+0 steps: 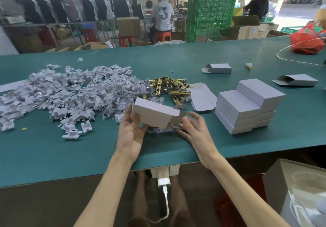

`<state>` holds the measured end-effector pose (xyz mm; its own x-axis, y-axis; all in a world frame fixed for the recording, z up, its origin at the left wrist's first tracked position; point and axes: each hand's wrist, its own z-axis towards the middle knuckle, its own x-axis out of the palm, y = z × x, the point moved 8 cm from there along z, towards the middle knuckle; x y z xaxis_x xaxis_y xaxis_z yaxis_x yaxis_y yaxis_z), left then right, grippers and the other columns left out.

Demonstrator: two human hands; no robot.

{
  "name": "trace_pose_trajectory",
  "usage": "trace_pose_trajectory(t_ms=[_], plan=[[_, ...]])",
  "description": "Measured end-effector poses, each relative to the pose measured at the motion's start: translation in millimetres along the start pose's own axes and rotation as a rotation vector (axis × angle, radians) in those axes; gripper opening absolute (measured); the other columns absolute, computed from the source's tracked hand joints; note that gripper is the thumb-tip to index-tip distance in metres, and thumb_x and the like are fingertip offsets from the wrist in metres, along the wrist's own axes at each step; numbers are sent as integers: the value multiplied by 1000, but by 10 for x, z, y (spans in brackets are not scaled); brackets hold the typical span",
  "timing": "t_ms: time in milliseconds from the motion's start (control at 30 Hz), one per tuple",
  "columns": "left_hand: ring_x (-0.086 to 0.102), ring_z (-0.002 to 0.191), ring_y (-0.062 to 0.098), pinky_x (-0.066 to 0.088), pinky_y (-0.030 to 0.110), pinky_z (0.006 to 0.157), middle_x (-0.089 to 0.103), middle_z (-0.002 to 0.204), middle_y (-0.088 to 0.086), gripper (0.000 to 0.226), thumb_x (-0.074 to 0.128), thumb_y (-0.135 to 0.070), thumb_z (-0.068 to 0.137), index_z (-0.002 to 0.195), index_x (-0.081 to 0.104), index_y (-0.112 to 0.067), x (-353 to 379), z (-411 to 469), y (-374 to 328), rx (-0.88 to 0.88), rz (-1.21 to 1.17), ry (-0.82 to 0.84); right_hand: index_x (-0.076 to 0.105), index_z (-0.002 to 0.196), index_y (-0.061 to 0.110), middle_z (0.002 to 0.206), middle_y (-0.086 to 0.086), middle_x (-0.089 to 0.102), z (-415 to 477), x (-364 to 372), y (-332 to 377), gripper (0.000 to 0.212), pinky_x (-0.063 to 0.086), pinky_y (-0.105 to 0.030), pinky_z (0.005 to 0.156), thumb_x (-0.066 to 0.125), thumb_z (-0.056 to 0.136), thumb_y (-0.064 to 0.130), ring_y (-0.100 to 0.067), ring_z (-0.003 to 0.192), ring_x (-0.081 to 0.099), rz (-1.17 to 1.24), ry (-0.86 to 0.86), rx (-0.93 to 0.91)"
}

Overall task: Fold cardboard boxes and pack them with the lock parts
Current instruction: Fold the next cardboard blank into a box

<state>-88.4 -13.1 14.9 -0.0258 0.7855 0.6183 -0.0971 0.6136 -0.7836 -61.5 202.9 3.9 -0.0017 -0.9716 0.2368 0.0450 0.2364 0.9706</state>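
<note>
Head view: my left hand [131, 128] grips a small box [153, 114] by its closed end, lifted just above the green table [176, 61], while my right hand [192, 126] sits open and loose at the box's other end, fingers touching its unfolded flap [177, 119]. I judge I'm closing it (whether parts are already inside, I cannot tell). Next the flap needs tucking in. Brass lock parts [173, 87] lie just beyond, little bagged pieces [112, 101] and white inserts [58, 92] sprawl left, finished boxes [247, 105] stack right; nothing blocks my hands.
</note>
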Motion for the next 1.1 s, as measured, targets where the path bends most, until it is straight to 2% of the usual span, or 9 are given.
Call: trace_pose_trajectory(t_ms=[133,233,333,500,633,767,900,1000,1100], plan=[[63,117,18,56,49,92,67,129,-3,35,41,-12,110,136,56,-31,13,6,27,-17,-24,10,42,137,19,135,-8,54,-8,-11,33,67,57,-36,97,72,83,45,-20,115,68,42,-31,-11],[67,118,19,60,47,89,73,121,-7,43,38,-7,111,124,64,-38,22,-6,32,-17,-67,49,48,126,9,129,-17,58,-9,-27,30,65,58,-38,95,72,80,48,-23,112,70,85,-69,1],[65,124,20,60,43,95,72,126,-4,37,48,-6,105,127,63,-33,40,0,46,-18,-72,80,58,120,3,121,-19,68,-14,-11,25,57,56,-37,98,64,87,49,-23,111,71,36,-55,8],[66,122,23,58,43,101,72,129,5,36,61,-14,90,125,64,-24,199,-66,93,5,144,177,64,125,10,120,-19,69,-25,3,73,52,56,-41,96,56,92,50,-30,111,69,68,-16,-12],[63,128,28,58,52,99,66,140,7,32,63,-12,93,121,71,-26,266,-115,117,-16,203,248,69,117,10,112,-9,72,-26,-72,85,38,57,-27,90,66,89,35,-19,98,70,176,-55,-35],[66,120,36,60,51,93,64,136,17,38,53,7,100,127,69,-14,232,-104,185,-105,180,247,69,118,9,114,-8,74,-26,-103,38,34,55,-29,97,69,87,23,-22,108,69,221,-34,-1],[64,122,31,60,50,93,69,134,14,29,49,-14,101,119,71,-9,182,-84,141,-126,125,156,74,114,11,111,-9,76,-24,-84,5,34,51,-35,102,75,83,27,-28,112,67,75,-21,13],[64,124,30,57,49,96,70,133,9,16,59,-19,100,110,68,-11,123,-60,126,-96,135,48,77,108,16,107,-3,77,-44,-28,19,43,51,-27,92,80,74,42,-20,104,69,-23,13,13],[65,121,21,58,40,94,68,138,2,24,56,-11,103,126,62,-9,143,-61,110,-47,190,68,77,102,14,106,-2,78,-41,-19,24,52,53,-31,94,79,68,54,-18,103,71,-14,-11,21]])
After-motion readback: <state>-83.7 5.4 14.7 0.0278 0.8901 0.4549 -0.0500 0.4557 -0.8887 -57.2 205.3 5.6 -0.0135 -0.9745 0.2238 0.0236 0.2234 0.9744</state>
